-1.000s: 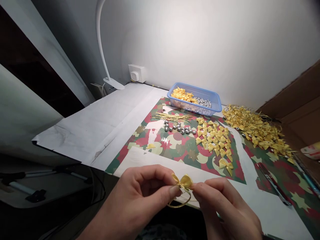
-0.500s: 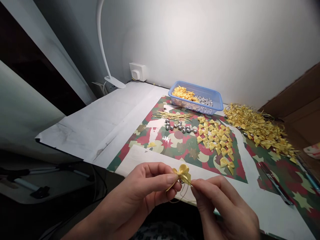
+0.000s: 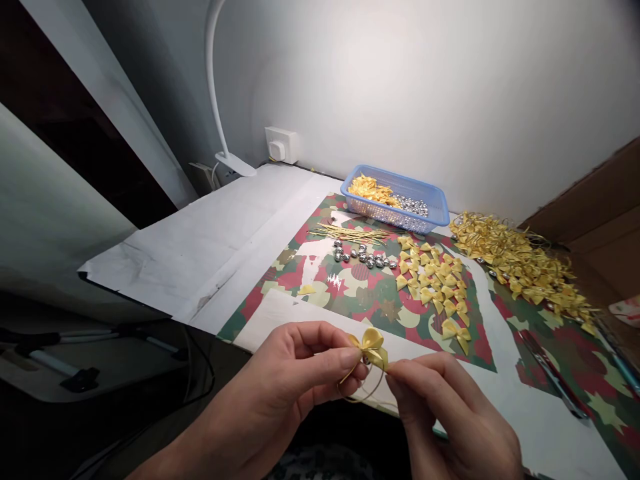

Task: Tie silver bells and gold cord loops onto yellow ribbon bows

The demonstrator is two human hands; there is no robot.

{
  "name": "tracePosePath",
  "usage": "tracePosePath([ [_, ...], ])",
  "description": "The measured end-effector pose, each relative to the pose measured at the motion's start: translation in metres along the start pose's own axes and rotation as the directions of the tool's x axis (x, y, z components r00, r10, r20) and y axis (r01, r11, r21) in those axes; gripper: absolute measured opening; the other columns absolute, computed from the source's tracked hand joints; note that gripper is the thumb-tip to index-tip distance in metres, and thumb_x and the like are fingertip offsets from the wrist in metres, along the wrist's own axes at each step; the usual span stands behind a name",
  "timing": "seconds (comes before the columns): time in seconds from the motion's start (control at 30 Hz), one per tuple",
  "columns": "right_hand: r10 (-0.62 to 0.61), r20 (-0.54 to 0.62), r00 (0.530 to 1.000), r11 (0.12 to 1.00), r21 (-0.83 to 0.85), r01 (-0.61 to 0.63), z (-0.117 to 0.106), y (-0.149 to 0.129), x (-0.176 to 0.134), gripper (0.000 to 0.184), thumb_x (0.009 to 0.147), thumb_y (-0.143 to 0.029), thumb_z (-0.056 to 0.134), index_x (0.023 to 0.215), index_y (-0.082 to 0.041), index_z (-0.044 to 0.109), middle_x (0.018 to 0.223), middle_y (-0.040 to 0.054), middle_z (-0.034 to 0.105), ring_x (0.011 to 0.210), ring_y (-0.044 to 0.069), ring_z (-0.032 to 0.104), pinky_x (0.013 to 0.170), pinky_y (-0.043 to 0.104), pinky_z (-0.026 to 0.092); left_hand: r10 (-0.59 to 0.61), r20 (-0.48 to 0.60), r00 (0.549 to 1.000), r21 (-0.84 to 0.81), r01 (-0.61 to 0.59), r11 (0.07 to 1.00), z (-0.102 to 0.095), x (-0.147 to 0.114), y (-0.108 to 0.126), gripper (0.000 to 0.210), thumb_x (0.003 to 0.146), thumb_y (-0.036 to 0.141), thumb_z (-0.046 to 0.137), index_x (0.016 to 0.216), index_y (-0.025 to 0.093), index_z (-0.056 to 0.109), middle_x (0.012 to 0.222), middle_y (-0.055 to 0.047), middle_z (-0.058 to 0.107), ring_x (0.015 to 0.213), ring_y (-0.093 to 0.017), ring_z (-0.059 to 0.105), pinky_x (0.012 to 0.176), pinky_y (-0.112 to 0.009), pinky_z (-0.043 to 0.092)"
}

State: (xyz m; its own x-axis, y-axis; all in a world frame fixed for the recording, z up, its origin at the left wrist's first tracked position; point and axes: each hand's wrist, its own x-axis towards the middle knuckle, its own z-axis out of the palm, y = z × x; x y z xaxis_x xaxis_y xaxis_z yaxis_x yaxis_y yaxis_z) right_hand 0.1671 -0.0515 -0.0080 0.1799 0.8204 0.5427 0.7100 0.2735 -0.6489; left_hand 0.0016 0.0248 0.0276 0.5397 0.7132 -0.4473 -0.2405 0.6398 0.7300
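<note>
Between thumb and fingers, my left hand (image 3: 310, 363) pinches a yellow satin ribbon bow (image 3: 373, 340) above the table's front edge. A thin gold cord (image 3: 357, 400) loops below the bow. A small silvery bell or bead shows partly behind it, mostly hidden by the fingers. Just right of the bow, my right hand (image 3: 445, 400) is closed, its thumb and forefinger pinching part of the gold cord. Beyond the hands, several loose yellow bows (image 3: 435, 277) lie in rows on the camouflage-patterned sheet (image 3: 360, 300). Silver bells (image 3: 367, 257) and a bundle of gold cords (image 3: 350, 233) lie left of them.
A blue plastic basket (image 3: 445, 212) by the wall holds yellow bows and silver bells. Right of it is a large heap of corded bows (image 3: 520, 267). Tweezers (image 3: 555, 373) lie at the right. A white lamp (image 3: 235, 163) stands at the back left, near a wall socket (image 3: 281, 145).
My right hand has drawn the cord slightly away from the bow, and more of the bow's right side shows. The view has shifted slightly, so the scene sits a little further right.
</note>
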Motion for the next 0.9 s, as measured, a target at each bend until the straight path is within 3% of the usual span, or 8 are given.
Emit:
tracePosePath([
  [0.1,0.027,0.02,0.999,0.997,0.066,-0.029,0.003,0.002,0.001,0.014,0.097,-0.015,0.059,0.094,-0.027,0.066,0.084,-0.0012,0.066,0.067,0.01,0.064,0.057,0.017,0.047,0.036,-0.044,0.998,0.101,-0.031,0.994,0.001,-0.001,-0.003,0.016,0.081,0.025,0.083,0.071,0.016,0.075,0.072,-0.001,0.072,0.072,-0.013,0.059,0.069,-0.02,0.049],
  [0.2,0.19,0.045,0.981,0.967,0.163,-0.195,0.006,0.001,-0.001,0.008,0.095,-0.021,0.064,0.095,-0.03,0.064,0.08,-0.0055,0.067,0.065,0.008,0.065,0.063,0.015,0.05,0.105,-0.054,0.993,0.229,-0.09,0.969,0.002,0.0,-0.007,0.015,0.08,0.027,0.083,0.072,0.017,0.074,0.073,0.0,0.07,0.073,-0.014,0.059,0.069,-0.023,0.048],
  [0.27,0.268,0.026,0.963,0.936,0.23,-0.267,0.007,-0.001,-0.003,0.022,0.093,-0.019,0.066,0.109,-0.034,0.063,0.08,-0.0075,0.067,0.066,0.008,0.065,0.069,0.014,0.052,0.167,-0.059,0.984,0.305,-0.142,0.942,0.003,0.002,-0.01,0.016,0.081,0.028,0.081,0.072,0.018,0.073,0.073,0.001,0.069,0.072,-0.015,0.059,0.068,-0.025,0.048],
  [0.4,0.158,0.143,0.977,0.92,0.338,-0.199,0.006,-0.003,-0.003,0.043,0.097,-0.013,0.052,0.129,-0.04,0.062,0.085,-0.0043,0.061,0.07,0.009,0.06,0.067,0.017,0.051,0.292,-0.099,0.951,0.445,-0.22,0.868,0.006,0.004,-0.012,0.015,0.081,0.029,0.075,0.072,0.018,0.071,0.073,0.0,0.067,0.071,-0.018,0.059,0.066,-0.028,0.048],
  [0.53,0.175,0.246,0.953,0.871,0.413,-0.266,0.003,0.0,0.002,0.031,0.099,-0.02,0.053,0.117,-0.039,0.07,0.085,-0.0026,0.06,0.075,0.012,0.057,0.065,0.019,0.046,0.341,-0.098,0.935,0.488,-0.253,0.835,0.009,0.004,-0.014,0.013,0.078,0.027,0.072,0.069,0.018,0.069,0.072,-0.001,0.066,0.07,-0.018,0.06,0.064,-0.027,0.05],
  [0.67,0.238,0.305,0.922,0.743,0.554,-0.376,0.007,0.002,0.005,0.013,0.098,-0.037,0.062,0.092,-0.031,0.072,0.081,-0.002,0.058,0.074,0.013,0.057,0.066,0.022,0.046,0.389,-0.075,0.918,0.56,-0.284,0.778,0.008,0.002,-0.016,0.013,0.08,0.026,0.069,0.068,0.019,0.069,0.072,-0.001,0.066,0.068,-0.019,0.061,0.062,-0.027,0.049],
  [0.77,0.245,0.169,0.955,0.752,0.589,-0.297,0.009,0.002,0.005,0.018,0.094,-0.041,0.069,0.083,-0.028,0.074,0.089,0.0004,0.058,0.078,0.013,0.059,0.065,0.022,0.048,0.379,-0.089,0.921,0.584,-0.26,0.769,0.005,0.003,-0.016,0.014,0.081,0.026,0.07,0.069,0.02,0.069,0.073,-0.002,0.067,0.069,-0.02,0.062,0.063,-0.028,0.051],
  [0.9,0.035,-0.037,0.999,0.946,0.325,-0.021,-0.011,0.008,-0.004,0.02,0.099,-0.034,0.061,0.084,-0.027,0.071,0.11,0.0055,0.062,0.09,0.018,0.066,0.067,0.027,0.055,0.425,-0.112,0.898,0.594,-0.282,0.753,0.0,0.005,-0.018,0.013,0.082,0.024,0.074,0.07,0.021,0.07,0.075,-0.001,0.07,0.072,-0.019,0.064,0.064,-0.026,0.051],
])
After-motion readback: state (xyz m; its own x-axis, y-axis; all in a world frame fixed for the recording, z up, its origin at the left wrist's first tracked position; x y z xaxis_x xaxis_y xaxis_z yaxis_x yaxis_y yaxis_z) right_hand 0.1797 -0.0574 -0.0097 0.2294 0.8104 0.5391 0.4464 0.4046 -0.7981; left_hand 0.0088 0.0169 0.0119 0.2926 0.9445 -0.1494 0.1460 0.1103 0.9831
